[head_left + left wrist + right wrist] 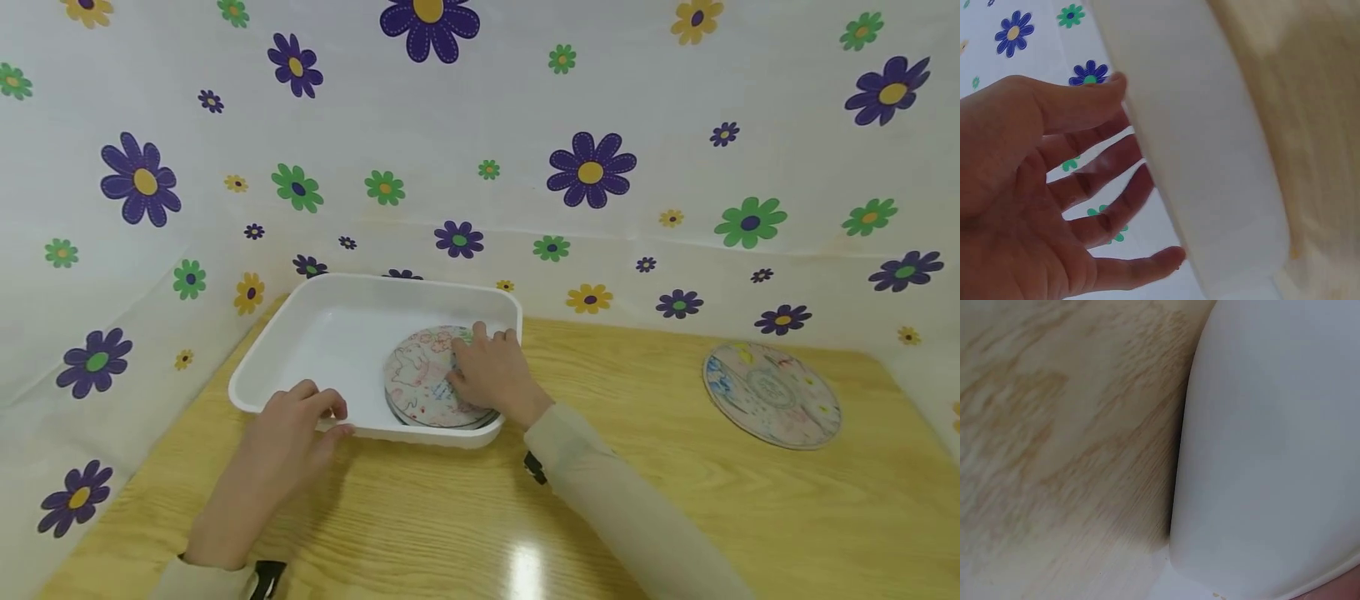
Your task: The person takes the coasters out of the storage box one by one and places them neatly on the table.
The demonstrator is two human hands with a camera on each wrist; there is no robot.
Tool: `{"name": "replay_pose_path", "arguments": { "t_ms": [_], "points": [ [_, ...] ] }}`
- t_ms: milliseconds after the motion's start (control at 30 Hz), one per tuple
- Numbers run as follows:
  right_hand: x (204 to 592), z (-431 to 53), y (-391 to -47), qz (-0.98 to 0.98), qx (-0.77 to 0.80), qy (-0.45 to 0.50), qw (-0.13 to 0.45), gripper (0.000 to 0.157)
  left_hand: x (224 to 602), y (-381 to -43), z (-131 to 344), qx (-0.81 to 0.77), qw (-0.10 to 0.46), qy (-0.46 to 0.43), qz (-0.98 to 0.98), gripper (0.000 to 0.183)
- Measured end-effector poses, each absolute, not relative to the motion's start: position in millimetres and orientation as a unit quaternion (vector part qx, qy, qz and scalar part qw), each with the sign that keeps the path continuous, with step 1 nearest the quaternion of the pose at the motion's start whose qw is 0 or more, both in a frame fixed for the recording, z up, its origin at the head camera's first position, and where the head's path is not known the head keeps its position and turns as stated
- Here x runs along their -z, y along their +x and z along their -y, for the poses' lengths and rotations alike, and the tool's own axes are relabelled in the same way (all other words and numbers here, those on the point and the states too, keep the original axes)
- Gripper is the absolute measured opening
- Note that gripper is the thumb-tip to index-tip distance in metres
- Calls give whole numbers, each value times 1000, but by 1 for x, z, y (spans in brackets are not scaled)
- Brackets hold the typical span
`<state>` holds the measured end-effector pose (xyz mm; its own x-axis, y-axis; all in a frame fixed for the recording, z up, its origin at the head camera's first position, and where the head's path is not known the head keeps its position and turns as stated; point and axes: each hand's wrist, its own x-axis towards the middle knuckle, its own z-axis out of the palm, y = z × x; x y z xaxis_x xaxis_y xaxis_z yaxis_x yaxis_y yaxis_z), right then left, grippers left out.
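A white plastic tray (330, 342) with a raised rim stands on the table. My left hand (292, 433) pinches its front rim; in the left wrist view the thumb lies on the outer side and the fingers reach behind the edge. Inside the tray's right part lies a stack of round, flat mats, the top mat (420, 379) printed with pink and red drawings. My right hand (495, 375) is over the right side of this mat, bent fingers and thumb at its surface. The fingertips are partly hidden, and I cannot tell whether they grip it.
Another round printed mat (772, 396) lies flat on the wooden table (630, 475), well to the right of the tray. A white cloth (510, 108) with purple, green and yellow flowers hangs behind and at the left side.
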<state>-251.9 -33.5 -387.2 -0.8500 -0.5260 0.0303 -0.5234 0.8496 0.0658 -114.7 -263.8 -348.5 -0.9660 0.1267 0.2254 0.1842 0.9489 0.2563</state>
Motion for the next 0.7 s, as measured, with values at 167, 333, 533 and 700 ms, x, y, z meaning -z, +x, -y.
{"name": "replay_pose_path", "arguments": {
  "t_ms": [167,333,533,700],
  "points": [
    [387,31,-255,963,4,268,14,46,344,-123,264,141,66,-82,984,12],
    [388,32,-254,963,-16,268,31,44,344,-121,266,146,63,-79,984,12],
    [390,32,-255,962,-36,266,43,40,344,-119,264,155,64,-73,983,12],
    [389,33,-257,960,-98,260,40,38,342,-118,265,151,65,-69,984,12]
  ]
}}
